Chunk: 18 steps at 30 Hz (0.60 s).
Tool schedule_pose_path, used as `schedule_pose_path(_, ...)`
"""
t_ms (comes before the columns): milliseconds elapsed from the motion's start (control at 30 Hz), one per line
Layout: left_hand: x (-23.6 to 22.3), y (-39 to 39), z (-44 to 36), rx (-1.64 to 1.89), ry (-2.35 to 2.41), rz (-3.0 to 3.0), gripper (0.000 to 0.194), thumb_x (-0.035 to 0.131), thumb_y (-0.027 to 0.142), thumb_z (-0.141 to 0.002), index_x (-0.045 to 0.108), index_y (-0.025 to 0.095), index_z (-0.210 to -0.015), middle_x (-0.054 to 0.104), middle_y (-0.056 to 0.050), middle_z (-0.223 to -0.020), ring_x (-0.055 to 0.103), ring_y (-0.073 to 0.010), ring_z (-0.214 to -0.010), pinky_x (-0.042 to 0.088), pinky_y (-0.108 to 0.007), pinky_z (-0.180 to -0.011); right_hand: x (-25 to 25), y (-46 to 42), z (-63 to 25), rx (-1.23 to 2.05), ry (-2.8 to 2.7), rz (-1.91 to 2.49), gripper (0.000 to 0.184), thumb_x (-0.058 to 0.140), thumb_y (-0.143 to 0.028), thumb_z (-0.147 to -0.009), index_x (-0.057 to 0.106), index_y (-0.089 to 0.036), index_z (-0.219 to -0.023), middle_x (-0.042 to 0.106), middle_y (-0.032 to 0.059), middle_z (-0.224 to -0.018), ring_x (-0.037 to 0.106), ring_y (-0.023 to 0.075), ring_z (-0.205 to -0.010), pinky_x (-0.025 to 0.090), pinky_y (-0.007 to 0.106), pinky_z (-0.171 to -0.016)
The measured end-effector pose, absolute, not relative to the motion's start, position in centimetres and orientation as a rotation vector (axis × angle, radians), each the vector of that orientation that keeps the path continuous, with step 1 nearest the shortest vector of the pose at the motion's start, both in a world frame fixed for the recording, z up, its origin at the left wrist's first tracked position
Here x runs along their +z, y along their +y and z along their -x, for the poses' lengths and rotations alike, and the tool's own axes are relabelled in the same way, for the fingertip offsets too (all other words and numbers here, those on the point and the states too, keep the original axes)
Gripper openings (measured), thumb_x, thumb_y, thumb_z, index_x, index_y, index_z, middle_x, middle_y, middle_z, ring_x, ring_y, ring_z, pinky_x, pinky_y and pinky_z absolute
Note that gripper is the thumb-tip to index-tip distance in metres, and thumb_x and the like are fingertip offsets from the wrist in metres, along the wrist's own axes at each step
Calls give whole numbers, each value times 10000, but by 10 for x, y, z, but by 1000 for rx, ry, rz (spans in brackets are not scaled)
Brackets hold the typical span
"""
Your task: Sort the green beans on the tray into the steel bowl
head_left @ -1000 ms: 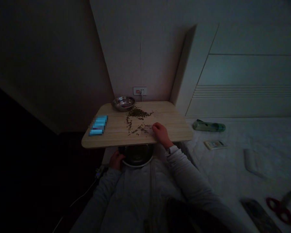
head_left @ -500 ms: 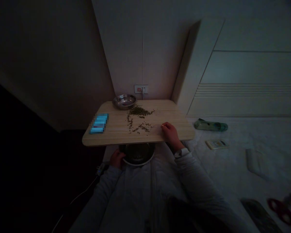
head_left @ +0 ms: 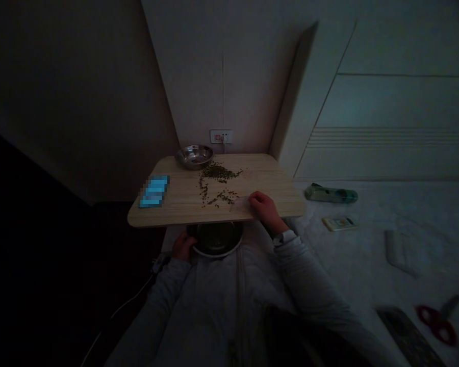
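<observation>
A small wooden table (head_left: pixel 176 214) carries a scatter of small green beans (head_left: pixel 217 184). My right hand (head_left: pixel 264 209) rests on the table just right of the beans, fingers curled, with a pale flat thing at its fingertips that I cannot make out. My left hand (head_left: pixel 182 246) grips the rim of a metal bowl (head_left: pixel 214 240) held below the table's near edge. The table edge hides the far part of this bowl.
A second metal bowl (head_left: pixel 194 155) sits at the table's far edge, a blurred blue item (head_left: pixel 154 191) at its left. On the white bed to the right lie a green bottle (head_left: pixel 331 194), a small box (head_left: pixel 338 223) and red scissors (head_left: pixel 436 318). A cable (head_left: pixel 130 306) runs lower left.
My right hand slid right, away from the beans, then came back left towards them. My left hand has stayed on the lower bowl.
</observation>
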State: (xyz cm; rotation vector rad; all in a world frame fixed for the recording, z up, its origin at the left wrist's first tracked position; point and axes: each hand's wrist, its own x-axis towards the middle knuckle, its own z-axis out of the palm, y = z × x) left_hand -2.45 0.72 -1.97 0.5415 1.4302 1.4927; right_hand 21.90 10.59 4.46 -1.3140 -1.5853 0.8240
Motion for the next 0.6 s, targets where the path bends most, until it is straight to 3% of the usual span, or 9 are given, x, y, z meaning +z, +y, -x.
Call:
schedule_pose_path(333,-24,5,24,1515,1420,-539,144,643,179,-397,601,181,-534,579,34,-504,509,-120,-522,384,-238,-523,42,109,-217,727,-1613,1374,165,474,-307,-685,580,-183,-706,592,7,-674,508,151,-667,382,270,-653)
schedule_pose_path(600,-33,11,28,1513,1458,-545,129,634,188,-370,587,182,-490,565,37,-479,499,-126,-520,378,-241,-515,38,111,-219,842,-1656,1277,195,509,-347,-707,602,-178,-737,614,4,-675,531,144,-652,389,257,-627)
